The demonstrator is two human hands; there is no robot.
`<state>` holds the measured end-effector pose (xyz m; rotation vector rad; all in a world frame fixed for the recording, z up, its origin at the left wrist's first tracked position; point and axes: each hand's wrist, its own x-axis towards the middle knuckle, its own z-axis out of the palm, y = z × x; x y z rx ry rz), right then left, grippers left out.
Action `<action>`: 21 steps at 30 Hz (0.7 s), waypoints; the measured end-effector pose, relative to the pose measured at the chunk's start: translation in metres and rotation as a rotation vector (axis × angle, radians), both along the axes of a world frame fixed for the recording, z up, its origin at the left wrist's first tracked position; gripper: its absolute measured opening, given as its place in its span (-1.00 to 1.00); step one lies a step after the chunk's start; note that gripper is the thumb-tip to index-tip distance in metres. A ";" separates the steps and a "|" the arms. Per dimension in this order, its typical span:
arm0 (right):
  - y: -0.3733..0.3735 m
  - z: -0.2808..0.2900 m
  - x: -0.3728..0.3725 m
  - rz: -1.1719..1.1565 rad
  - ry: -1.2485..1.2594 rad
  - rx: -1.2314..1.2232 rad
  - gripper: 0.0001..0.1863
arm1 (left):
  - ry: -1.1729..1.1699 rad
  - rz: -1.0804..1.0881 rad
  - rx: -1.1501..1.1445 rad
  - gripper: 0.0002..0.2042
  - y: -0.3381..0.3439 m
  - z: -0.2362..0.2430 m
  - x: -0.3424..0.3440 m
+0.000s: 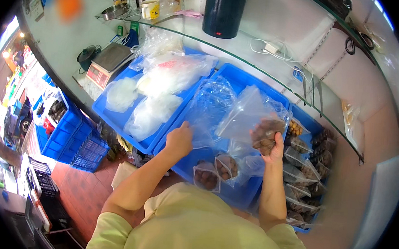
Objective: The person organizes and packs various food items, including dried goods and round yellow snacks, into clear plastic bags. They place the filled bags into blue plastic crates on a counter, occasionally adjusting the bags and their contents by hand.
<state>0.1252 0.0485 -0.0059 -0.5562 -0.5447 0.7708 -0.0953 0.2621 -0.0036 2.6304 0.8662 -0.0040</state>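
My right hand [273, 149] is closed around a clear plastic bag of brown roundish pieces [266, 137]. Its loose upper part fans out to the left. At the left side of the middle blue tray [250, 198], my left hand [179, 139] is closed on the edge of some crumpled clear plastic [210, 102]; the fingertips are hidden. Just below the hands, two small clear bags of brown pieces, one on the left [206, 176] and one on the right [226, 167], sit in that tray.
Another blue tray [101, 101] at left holds white plastic bags [154, 112]. Several filled bags [304, 169] pack the right-hand blue crate. A scale [106, 66] stands behind the left tray. A glass shelf edge [240, 58] crosses beyond the trays; blue crates [64, 137] stand at far left.
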 end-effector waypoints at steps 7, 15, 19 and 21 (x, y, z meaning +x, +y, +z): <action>0.020 0.050 -0.004 0.144 -0.564 -0.442 -0.29 | -0.139 -0.129 -0.282 -0.49 -0.002 -0.010 0.000; 0.059 0.077 -0.022 0.186 -1.061 -0.695 -0.32 | -0.315 -0.130 -0.578 -0.39 -0.012 -0.021 -0.001; 0.069 0.080 -0.031 0.162 -1.143 -0.690 -0.47 | -0.328 -0.147 -0.623 -0.40 -0.015 -0.021 -0.003; 0.075 0.078 -0.035 0.137 -1.131 -0.691 -0.57 | -0.366 -0.132 -0.651 -0.42 -0.015 -0.023 -0.006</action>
